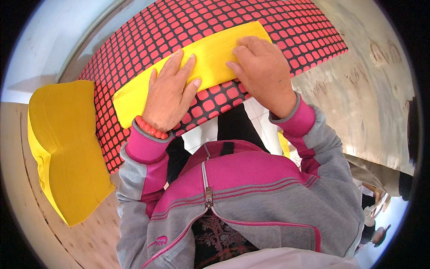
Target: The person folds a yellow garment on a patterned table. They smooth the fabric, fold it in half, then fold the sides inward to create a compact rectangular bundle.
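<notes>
A long folded strip of yellow cloth (210, 54) lies slantwise across a black cloth with pinkish-red rounded squares (134, 67). My left hand (170, 92) rests flat on the strip left of its middle, fingers stretched and spread, with a red bead bracelet at the wrist. Near the strip's right end, my right hand (262, 71) presses down with its fingers curled under. The fingertips are partly hidden, and I cannot see whether they pinch the cloth.
At the left, a stack of yellow cloth (67, 148) hangs over the edge of the patterned cloth onto a wooden surface (96, 228). A bare wooden tabletop (354, 89) stretches to the right. Part of another person (376, 215) shows at the lower right.
</notes>
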Motion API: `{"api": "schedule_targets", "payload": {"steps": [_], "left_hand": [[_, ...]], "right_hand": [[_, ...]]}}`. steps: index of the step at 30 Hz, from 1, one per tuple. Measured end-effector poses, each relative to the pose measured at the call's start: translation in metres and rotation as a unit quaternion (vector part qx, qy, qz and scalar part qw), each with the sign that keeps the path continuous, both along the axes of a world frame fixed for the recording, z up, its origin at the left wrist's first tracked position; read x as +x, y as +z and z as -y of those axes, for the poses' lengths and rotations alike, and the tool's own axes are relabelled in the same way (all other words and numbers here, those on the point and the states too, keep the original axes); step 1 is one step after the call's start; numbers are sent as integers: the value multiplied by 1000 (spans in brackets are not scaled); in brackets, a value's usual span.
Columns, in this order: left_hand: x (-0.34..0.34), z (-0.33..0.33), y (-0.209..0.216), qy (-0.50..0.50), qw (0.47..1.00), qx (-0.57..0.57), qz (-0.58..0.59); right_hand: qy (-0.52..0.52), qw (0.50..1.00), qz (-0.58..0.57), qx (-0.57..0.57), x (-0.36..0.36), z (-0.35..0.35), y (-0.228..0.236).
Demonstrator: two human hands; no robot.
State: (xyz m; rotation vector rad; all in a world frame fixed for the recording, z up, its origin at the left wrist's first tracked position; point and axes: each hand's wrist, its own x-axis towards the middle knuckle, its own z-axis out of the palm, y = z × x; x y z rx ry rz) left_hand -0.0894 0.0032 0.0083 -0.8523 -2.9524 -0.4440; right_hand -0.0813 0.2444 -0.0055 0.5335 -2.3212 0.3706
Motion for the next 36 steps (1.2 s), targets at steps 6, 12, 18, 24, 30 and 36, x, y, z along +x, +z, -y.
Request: {"api": "schedule_targets", "payload": {"steps": [6,12,18,24,30,36], "left_hand": [[2,1,-4,4,1000,-2,-8],[4,-1,-5,8,1000,-1,-4],[6,-2,-4,13,1000,-7,-8],[17,4,-8,-7,997,65,-32],[39,17,-2,10,995,49,-89],[40,10,0,8,992,72,-101]], "right_hand": [[-11,983,181,-5,22,-19,0],[57,995,69,-40,22,-18,1],[97,988,89,-76,16,5,6],[158,984,75,-44,-23,32,-13],[128,983,117,-66,-14,33,-16],[173,973,131,-82,-12,38,-11]]}}
